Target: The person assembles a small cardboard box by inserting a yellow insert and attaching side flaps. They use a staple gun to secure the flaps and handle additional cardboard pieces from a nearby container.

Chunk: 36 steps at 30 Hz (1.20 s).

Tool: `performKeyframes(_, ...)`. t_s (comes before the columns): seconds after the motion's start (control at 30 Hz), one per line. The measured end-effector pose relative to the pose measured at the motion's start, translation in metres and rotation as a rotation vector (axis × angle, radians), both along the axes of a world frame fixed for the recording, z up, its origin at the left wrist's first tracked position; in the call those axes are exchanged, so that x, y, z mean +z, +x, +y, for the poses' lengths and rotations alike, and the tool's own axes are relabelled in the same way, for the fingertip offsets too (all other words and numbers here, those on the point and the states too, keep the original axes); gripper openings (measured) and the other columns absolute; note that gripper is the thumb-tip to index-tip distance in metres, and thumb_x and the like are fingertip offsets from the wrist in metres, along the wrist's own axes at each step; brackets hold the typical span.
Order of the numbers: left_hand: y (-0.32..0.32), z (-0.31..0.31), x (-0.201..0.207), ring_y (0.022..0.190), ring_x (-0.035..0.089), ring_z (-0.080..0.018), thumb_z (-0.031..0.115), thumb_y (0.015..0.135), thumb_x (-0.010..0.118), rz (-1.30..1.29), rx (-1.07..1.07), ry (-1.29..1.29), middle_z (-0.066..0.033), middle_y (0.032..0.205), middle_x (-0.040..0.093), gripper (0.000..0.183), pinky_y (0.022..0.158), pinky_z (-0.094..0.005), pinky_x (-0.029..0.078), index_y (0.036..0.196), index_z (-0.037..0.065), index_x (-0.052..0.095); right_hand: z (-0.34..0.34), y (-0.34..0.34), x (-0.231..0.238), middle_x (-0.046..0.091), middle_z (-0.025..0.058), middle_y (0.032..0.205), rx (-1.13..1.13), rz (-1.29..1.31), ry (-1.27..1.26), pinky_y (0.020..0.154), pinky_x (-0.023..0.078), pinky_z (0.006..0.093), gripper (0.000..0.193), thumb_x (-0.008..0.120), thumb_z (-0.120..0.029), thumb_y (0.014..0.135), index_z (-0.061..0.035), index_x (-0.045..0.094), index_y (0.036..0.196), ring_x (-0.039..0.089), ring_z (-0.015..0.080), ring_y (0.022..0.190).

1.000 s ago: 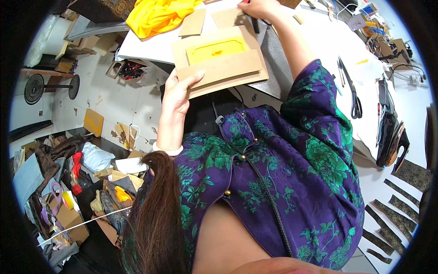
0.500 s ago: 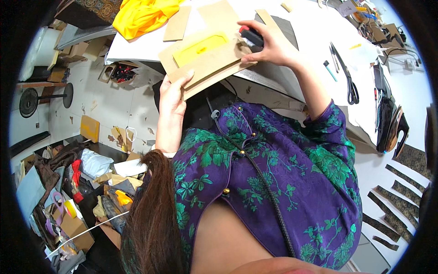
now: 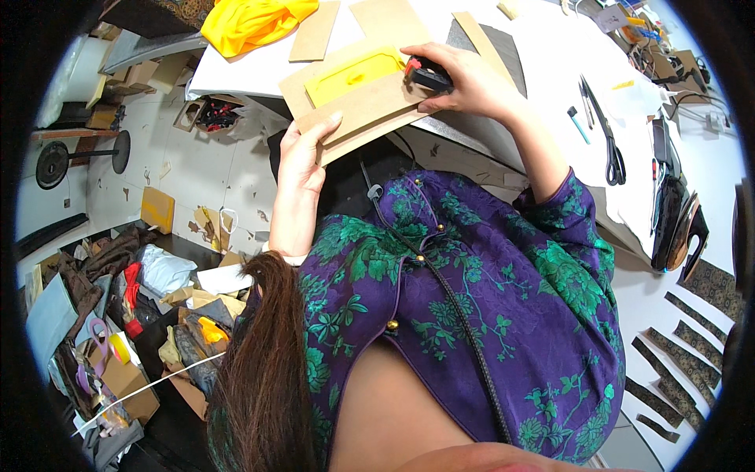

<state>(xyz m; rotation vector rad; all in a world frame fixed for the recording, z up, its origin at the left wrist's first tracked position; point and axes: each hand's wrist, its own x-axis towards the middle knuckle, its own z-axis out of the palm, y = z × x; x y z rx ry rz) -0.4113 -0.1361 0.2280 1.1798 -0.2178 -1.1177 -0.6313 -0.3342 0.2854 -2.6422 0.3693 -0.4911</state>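
Note:
A tan board piece [image 3: 373,112] with a yellow rectangular panel [image 3: 354,76] set in it is held tilted at the near edge of the table. My left hand [image 3: 304,154] grips its lower left corner, thumb on top and fingers underneath. In my right hand [image 3: 481,85] is a small black-and-red handheld tool [image 3: 429,75], pressed at the board's right end. The fingers wrap round the tool and partly hide it, so its exact kind is unclear.
Yellow cloth [image 3: 255,25] and flat tan boards [image 3: 314,31] lie on the white table at the back. To the right are black-handled scissors [image 3: 615,169] and a small blue-handled tool [image 3: 579,127]. A heap of scraps [image 3: 141,315] fills the lower left.
My right hand has turned the black-and-red tool slightly and brought it a little nearer to me on the board's right end. My left hand keeps its grip. The whole view has shifted slightly.

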Motion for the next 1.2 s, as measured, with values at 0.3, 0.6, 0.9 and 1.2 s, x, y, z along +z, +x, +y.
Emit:
performKeyframes(0.3,-0.006,0.000,0.006,0.109,0.064,-0.0218,-0.002,0.078,0.079,-0.043,0.046,0.013,-0.0122,0.119,0.066,0.055,0.098,-0.0337,0.050,0.127,-0.002,0.055,-0.001,-0.042,-0.010,0.055,0.0179,0.118,-0.260,-0.018,0.192,0.098,0.046,0.0378,0.065,0.073,-0.011,0.079,-0.0057,0.044,0.136,0.058,0.0328,0.113)
performKeyframes(0.6,-0.007,0.019,0.015,0.111,0.064,-0.0248,0.005,0.083,0.076,0.039,-0.016,-0.013,-0.0144,0.122,0.064,0.057,0.097,-0.0383,0.053,0.133,-0.003,0.050,0.016,-0.043,-0.006,0.063,0.0185,0.109,-0.442,-0.195,-0.066,0.089,0.050,0.0418,0.055,0.069,-0.020,0.092,-0.0111,0.048,0.142,0.063,0.0348,0.102)
performKeyframes(0.9,-0.015,0.001,0.035,0.114,0.063,-0.0255,0.005,0.086,0.073,0.221,-0.018,-0.185,-0.0141,0.125,0.062,0.056,0.098,-0.0396,0.053,0.136,-0.001,0.048,0.043,-0.062,0.013,0.067,0.0162,0.088,-0.659,-0.263,0.154,0.073,0.052,0.0367,0.041,0.067,-0.025,0.095,-0.0071,0.053,0.129,0.070,0.0292,0.081)
performKeyframes(1.2,-0.013,-0.027,0.037,0.114,0.064,-0.0253,0.006,0.089,0.071,0.161,0.044,-0.274,-0.0142,0.125,0.061,0.057,0.095,-0.0406,0.057,0.139,0.002,0.044,0.063,-0.055,0.000,0.067,0.0165,0.072,-0.730,-0.074,0.265,0.069,0.054,0.0416,0.033,0.073,-0.034,0.082,-0.0023,0.070,0.089,0.070,0.0325,0.074)
